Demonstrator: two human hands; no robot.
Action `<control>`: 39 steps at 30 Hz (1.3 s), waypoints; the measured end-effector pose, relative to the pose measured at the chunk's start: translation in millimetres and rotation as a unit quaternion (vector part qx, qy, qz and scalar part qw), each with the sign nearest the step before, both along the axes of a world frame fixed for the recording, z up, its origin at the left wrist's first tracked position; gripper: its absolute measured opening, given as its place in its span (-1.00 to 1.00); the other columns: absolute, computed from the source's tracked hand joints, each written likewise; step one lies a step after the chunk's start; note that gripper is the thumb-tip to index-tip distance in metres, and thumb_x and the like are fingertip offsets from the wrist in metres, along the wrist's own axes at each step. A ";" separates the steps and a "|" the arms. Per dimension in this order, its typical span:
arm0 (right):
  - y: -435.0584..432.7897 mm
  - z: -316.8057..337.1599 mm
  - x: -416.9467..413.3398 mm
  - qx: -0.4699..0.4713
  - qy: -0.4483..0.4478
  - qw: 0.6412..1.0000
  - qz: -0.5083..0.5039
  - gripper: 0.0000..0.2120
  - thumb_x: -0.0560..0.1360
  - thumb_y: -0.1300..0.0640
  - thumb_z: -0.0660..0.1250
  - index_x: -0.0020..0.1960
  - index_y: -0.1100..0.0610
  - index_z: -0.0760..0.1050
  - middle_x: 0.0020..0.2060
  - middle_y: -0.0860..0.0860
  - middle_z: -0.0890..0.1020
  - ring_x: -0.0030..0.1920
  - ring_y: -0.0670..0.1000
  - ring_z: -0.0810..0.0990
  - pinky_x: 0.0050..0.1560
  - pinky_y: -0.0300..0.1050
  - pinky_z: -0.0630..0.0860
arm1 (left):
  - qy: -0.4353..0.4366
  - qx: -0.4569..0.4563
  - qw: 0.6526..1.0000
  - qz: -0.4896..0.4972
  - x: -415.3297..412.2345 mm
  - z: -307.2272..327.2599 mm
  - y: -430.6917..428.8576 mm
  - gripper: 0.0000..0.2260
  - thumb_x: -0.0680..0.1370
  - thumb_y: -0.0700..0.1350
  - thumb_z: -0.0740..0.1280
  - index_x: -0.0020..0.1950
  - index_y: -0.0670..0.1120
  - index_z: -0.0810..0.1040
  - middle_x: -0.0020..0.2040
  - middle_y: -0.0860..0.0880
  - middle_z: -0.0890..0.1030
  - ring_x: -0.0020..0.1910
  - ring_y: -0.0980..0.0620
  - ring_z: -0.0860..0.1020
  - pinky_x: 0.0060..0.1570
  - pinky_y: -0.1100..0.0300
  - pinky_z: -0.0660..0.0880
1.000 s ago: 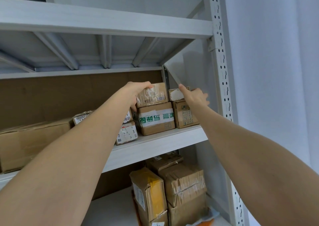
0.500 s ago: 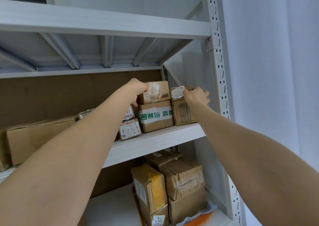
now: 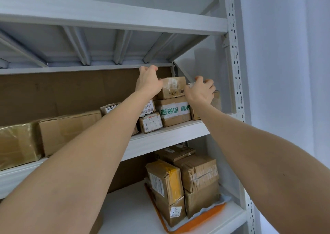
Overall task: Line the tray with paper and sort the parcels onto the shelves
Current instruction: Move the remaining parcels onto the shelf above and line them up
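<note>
Small top parcel (image 3: 172, 88): on the middle shelf (image 3: 169, 135), 1 o'clock in view, stacked on the green-taped parcel (image 3: 174, 113).
Parcel handling: taped cardboard, probably light and stiff; the tape is likely slick. Take hold at opposite ends.
Left hand (image 3: 148, 83): at the parcel's 9 o'clock, fingers curled; grip cannot be confirmed.
Right hand (image 3: 200, 92): at its 3 o'clock, fingers curled over the end parcel (image 3: 216, 100).

Soft, even, cool daylight; faint shadows under the shelves, wide-angle bending at the edges
</note>
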State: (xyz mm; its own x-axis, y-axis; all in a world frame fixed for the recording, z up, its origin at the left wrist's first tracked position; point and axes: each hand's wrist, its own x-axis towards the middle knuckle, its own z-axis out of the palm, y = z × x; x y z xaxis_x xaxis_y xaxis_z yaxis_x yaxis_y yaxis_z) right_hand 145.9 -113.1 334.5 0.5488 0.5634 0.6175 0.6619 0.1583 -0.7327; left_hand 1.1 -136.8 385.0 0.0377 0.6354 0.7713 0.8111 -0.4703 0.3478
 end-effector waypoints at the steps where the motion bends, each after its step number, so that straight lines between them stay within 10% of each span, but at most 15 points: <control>1: -2.5 -1.7 -12.0 0.007 -0.004 1.000 -0.003 -0.56 0.58 -0.07 0.23 0.39 0.07 0.30 0.40 0.17 0.27 0.40 0.21 0.23 0.40 0.13 0.25 | 0.010 0.016 1.000 -0.002 -11.2 -3.1 -2.5 -0.58 0.56 -0.16 0.29 0.41 -0.05 0.34 0.38 -0.09 0.29 0.10 -0.02 0.48 -0.08 0.21 0.35; 26: -91.3 -63.8 -156.9 0.002 -0.057 0.993 -0.101 -0.52 0.52 -0.13 0.29 0.37 0.02 0.31 0.34 0.11 0.35 0.33 0.14 0.32 0.28 0.04 0.37 | 0.032 0.152 0.977 -0.143 -134.6 -94.5 -62.8 -0.73 0.51 -0.24 0.29 0.21 -0.13 0.51 0.22 -0.09 0.44 0.16 0.00 0.43 -0.05 0.25 0.42; 39: -158.9 -152.7 -205.5 -0.083 -0.048 0.994 -0.045 -0.62 0.52 -0.06 0.30 0.28 0.04 0.37 0.28 0.11 0.38 0.27 0.14 0.34 0.12 -0.02 0.39 | 0.047 0.000 0.985 -0.164 -193.6 -207.3 -127.8 -0.82 0.54 -0.22 0.26 0.09 -0.07 0.56 0.17 -0.03 0.44 0.05 0.05 0.48 -0.17 0.32 0.38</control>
State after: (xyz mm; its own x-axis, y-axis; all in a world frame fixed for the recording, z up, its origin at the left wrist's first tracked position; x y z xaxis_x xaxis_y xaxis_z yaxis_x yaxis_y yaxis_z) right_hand -59.6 -271.9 181.8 0.5450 0.6127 0.5724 0.7362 -0.0230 -0.6764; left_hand -192.6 -264.5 177.8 0.3130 0.5768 0.7546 0.6442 -0.7127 0.2776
